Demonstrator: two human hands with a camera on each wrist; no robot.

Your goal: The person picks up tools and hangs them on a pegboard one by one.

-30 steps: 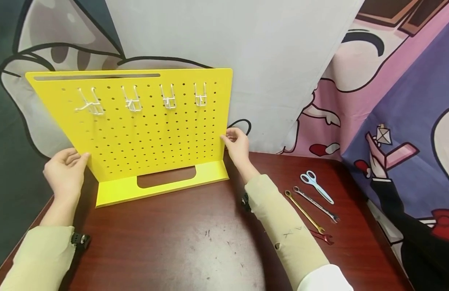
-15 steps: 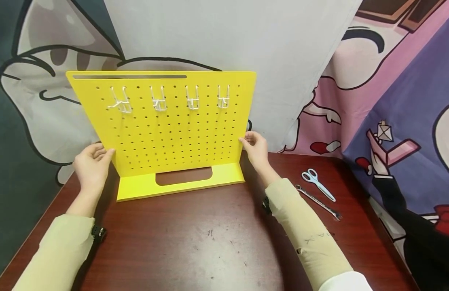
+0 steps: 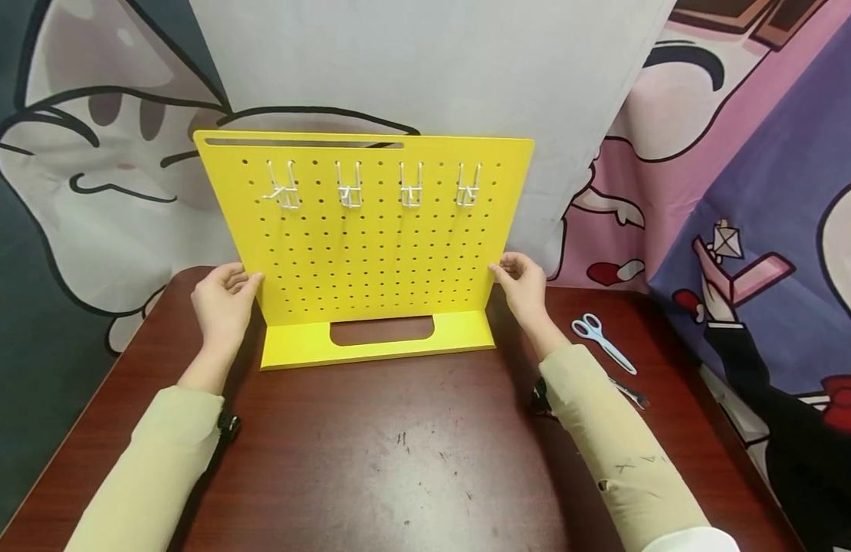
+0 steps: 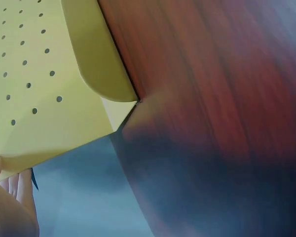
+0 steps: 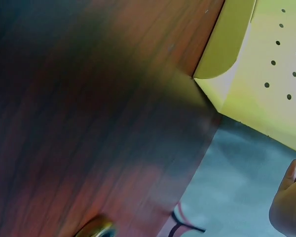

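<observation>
Board (image 3: 372, 239) slides right, away from the left edge of the table (image 3: 370, 429).
It stands near the back edge, left hand (image 3: 223, 303) and right hand (image 3: 524, 287) pinching its sides, thumbs in front, fingers behind.

Head view: from above the near side of the tabletop (image 3: 343, 468), facing forward and down, far enough back to frame the whole yellow pegboard (image 3: 373, 264). Left wrist view: close, tilted, facing the pegboard's lower left corner, the left hand (image 4: 12, 210) partly cropped. Right wrist view: close, tilted, facing the lower right corner, the right hand (image 5: 290, 202) partly cropped. Each corner also appears in the head view.
</observation>
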